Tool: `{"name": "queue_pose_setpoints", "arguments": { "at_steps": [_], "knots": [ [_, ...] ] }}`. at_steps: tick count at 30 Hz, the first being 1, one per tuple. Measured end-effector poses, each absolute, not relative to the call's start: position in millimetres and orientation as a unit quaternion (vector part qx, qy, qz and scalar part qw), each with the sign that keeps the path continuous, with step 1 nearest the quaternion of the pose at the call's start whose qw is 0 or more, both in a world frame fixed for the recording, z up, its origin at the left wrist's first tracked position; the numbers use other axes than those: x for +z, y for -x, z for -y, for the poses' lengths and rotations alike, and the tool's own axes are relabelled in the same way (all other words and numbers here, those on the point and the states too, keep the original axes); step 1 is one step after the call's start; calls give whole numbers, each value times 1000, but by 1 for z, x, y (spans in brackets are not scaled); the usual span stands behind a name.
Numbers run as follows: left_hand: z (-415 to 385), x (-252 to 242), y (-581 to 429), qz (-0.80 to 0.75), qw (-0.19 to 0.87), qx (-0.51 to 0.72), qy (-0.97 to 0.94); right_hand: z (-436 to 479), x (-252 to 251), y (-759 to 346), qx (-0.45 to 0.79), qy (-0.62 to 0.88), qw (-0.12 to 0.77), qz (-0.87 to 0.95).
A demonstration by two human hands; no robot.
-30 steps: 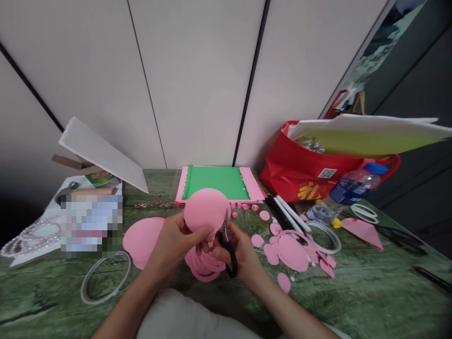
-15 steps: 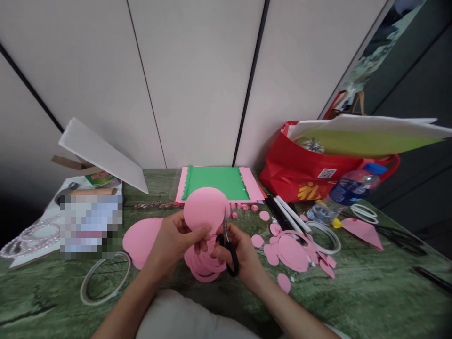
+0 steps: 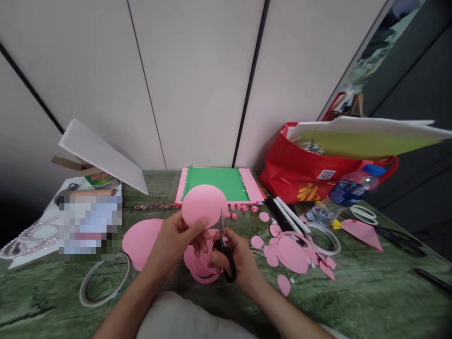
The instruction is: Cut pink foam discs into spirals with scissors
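Note:
My left hand [image 3: 183,238] pinches the lower edge of a round pink paper disc [image 3: 204,205], held up above the table. In my right hand [image 3: 235,256] are black-handled scissors [image 3: 229,263], blades pointing up beside the disc's right edge. Whether the blades touch the paper I cannot tell. Beneath both hands lies a pile of pink paper rings and cut pieces [image 3: 203,270], partly covered by my fingers. Larger pink paper circles [image 3: 141,240] rest to the left, partly behind my left forearm.
Pink scraps [image 3: 291,254], markers [image 3: 287,214] and a tape roll [image 3: 323,238] lie at right. Behind them stand a water bottle [image 3: 348,193] and a red bag [image 3: 300,165]. Green paper [image 3: 217,183] sits at the back. Another tape roll [image 3: 83,292] lies at left.
The disc and both hands have shifted slightly left. The scissors have tilted more upright and their blades look closer together. Other things stay where they were.

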State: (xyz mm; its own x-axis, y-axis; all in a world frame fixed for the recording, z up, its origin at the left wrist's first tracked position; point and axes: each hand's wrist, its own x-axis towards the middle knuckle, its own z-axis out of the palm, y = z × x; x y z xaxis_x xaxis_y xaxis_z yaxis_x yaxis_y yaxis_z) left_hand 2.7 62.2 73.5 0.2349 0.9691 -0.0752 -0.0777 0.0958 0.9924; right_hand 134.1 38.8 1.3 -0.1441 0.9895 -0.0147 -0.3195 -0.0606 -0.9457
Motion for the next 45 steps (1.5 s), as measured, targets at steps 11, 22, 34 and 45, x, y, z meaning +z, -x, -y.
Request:
{"name": "queue_pose_setpoints", "arguments": {
  "at_steps": [11, 22, 34, 45],
  "knots": [
    [-61, 72, -3, -459, 601, 402, -516, -41, 1, -134, 617, 318, 573, 435],
    [-61, 74, -5, -462, 604, 394, -516, -42, -5, -131, 608, 298, 591, 438],
    [-59, 76, -5, -454, 619, 392, -507, -42, -2, -134, 609, 334, 568, 441],
    [-61, 76, -4, -449, 627, 390, -503, -43, -2, -132, 619, 332, 574, 420]
  ]
}}
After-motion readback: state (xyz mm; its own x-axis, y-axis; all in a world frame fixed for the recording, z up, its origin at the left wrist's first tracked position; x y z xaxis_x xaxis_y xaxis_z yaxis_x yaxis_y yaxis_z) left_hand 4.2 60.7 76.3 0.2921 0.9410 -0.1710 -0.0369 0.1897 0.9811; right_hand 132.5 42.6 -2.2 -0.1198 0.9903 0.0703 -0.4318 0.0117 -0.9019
